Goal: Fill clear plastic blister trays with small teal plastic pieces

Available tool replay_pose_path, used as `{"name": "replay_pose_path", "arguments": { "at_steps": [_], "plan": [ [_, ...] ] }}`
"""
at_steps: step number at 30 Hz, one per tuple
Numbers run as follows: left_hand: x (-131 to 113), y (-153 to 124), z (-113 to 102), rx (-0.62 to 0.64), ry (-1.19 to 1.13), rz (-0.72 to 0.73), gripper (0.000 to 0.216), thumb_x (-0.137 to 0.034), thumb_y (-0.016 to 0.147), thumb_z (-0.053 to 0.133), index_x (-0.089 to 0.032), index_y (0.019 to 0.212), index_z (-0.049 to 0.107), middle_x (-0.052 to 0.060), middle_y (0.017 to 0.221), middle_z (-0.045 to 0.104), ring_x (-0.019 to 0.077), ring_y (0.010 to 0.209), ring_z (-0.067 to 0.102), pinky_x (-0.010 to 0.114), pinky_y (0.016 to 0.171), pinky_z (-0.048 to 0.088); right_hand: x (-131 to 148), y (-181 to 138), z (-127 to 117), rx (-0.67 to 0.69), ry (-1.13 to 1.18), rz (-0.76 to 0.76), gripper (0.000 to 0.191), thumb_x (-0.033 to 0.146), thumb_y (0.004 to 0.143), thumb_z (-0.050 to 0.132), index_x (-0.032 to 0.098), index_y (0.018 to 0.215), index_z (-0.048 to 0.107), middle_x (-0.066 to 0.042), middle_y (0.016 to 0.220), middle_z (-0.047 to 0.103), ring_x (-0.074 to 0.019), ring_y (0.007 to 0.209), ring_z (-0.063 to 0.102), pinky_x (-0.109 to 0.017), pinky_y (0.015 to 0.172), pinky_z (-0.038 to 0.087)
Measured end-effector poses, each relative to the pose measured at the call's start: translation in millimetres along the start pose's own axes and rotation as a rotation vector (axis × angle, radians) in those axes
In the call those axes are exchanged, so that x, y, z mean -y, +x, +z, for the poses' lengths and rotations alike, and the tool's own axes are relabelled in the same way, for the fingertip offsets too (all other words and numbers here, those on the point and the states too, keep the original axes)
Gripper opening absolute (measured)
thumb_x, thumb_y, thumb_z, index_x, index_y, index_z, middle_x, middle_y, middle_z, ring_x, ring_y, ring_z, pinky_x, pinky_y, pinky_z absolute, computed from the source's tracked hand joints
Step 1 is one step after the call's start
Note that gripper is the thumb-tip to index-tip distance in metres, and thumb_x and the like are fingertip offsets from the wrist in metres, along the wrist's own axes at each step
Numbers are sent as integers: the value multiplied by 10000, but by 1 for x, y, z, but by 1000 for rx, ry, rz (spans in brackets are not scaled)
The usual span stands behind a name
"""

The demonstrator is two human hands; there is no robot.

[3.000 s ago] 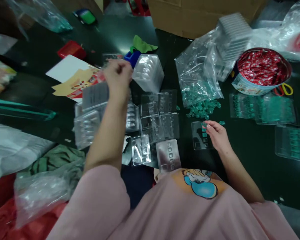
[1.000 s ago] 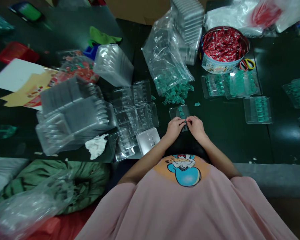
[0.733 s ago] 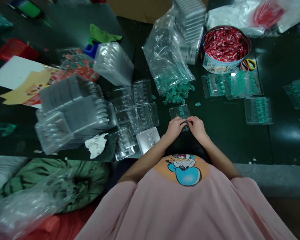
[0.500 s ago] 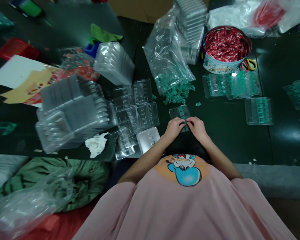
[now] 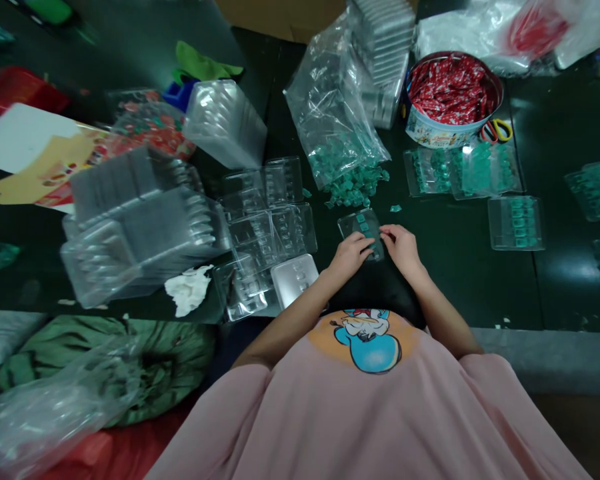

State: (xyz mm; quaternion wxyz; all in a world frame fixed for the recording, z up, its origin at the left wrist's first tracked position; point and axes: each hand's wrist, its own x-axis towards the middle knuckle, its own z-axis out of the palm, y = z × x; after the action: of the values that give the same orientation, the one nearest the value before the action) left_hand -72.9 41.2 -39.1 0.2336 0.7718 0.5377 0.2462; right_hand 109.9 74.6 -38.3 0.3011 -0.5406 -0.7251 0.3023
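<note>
Fingers point(image 5: 364, 243) of 2 hands bent, tips down on 1 tray point(image 5: 356, 223); whether they pinch a piece: cannot tell.
Left hand point(image 5: 349, 255) and right hand point(image 5: 404, 245) meet at the tray's near edge, on the dark table point(image 5: 455, 280), close to the body. Tray: clear, 1 column of green pieces point(image 5: 363, 223), count unclear. Just beyond: 1 bag point(image 5: 325, 100) spilling 1 heap point(image 5: 355, 187) of the same. Right: 1 tin point(image 5: 435, 137) of red sachets, 1 scissors point(image 5: 497, 129), at least 4 filled trays point(image 5: 516, 222). Left: empty trays point(image 5: 270, 220), 1 tissue point(image 5: 187, 297).
</note>
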Motion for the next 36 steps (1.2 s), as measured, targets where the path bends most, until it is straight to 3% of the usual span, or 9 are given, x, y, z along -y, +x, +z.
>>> {"name": "replay_pose_path", "arguments": {
  "at_steps": [3, 7, 11, 14, 18, 21, 26, 31, 36],
  "plan": [
    [-3, 6, 1, 48, 81, 23, 175, -196, 886, 611, -177, 1030, 709, 75, 994, 638, 182, 931, 627, 288, 831, 513, -5, 21, -14, -91, -134, -58, 309, 170, 910, 467, 184, 1130, 684, -125, 1130, 659, -248, 1053, 592, -404, 924, 490],
    [-8, 16, 0, 116, 115, -6, 128, -191, 880, 607, -157, 947, 712, 85, 953, 635, 197, 908, 629, 297, 806, 513, -13, 50, -20, -49, -279, -52, 397, 115, 911, 404, 173, 1212, 657, -148, 1270, 591, -274, 1087, 542, -431, 935, 461],
    [-9, 21, 2, 133, 144, -9, 176, -153, 878, 568, -176, 976, 713, 80, 953, 627, 192, 861, 626, 292, 775, 510, -22, 61, -14, 34, -324, 2, 382, 84, 890, 387, 139, 1097, 703, -172, 1077, 634, -289, 996, 531, -444, 897, 446],
    [-6, 21, 6, 135, 136, 9, 193, -150, 876, 550, -197, 950, 722, 66, 917, 619, 186, 819, 617, 284, 739, 504, -26, 55, -12, 8, -257, 56, 326, 118, 880, 423, 151, 1039, 706, -153, 1016, 618, -278, 936, 539, -432, 855, 451],
    [-4, 22, 6, 116, 62, -8, 189, -129, 852, 566, -206, 901, 732, 62, 900, 624, 180, 801, 610, 280, 737, 499, -26, 40, -17, -60, -80, 84, 238, 184, 852, 518, 175, 1007, 698, -108, 997, 615, -221, 868, 562, -385, 833, 459],
    [-9, 22, -3, 100, 14, -12, 196, -134, 829, 621, -189, 979, 734, 76, 940, 647, 196, 864, 624, 296, 799, 502, -20, 26, -19, -95, 278, 170, 205, 274, 813, 609, 190, 984, 682, -50, 919, 629, -153, 757, 556, -323, 773, 469],
    [-32, 19, -21, -113, -148, -41, 250, -247, 853, 657, -182, 1089, 708, 69, 980, 686, 171, 875, 638, 284, 810, 502, 5, 4, -15, -44, 857, 363, 290, 402, 740, 709, 214, 955, 656, 12, 811, 619, -103, 697, 550, -232, 631, 425],
    [-51, 15, -27, -225, -322, -123, 139, -245, 843, 657, -191, 941, 740, 46, 919, 720, 159, 827, 652, 272, 756, 506, 29, -7, -12, 43, 996, 409, 336, 479, 709, 738, 221, 911, 662, 17, 775, 612, -97, 677, 555, -218, 578, 403],
    [-50, 13, -25, -255, -460, -259, 155, -220, 842, 625, -183, 932, 747, 53, 920, 742, 169, 827, 670, 293, 791, 517, 33, -9, -10, 89, 1073, 417, 362, 471, 714, 741, 222, 971, 689, 1, 807, 660, -100, 717, 595, -215, 606, 433]
  ]
}}
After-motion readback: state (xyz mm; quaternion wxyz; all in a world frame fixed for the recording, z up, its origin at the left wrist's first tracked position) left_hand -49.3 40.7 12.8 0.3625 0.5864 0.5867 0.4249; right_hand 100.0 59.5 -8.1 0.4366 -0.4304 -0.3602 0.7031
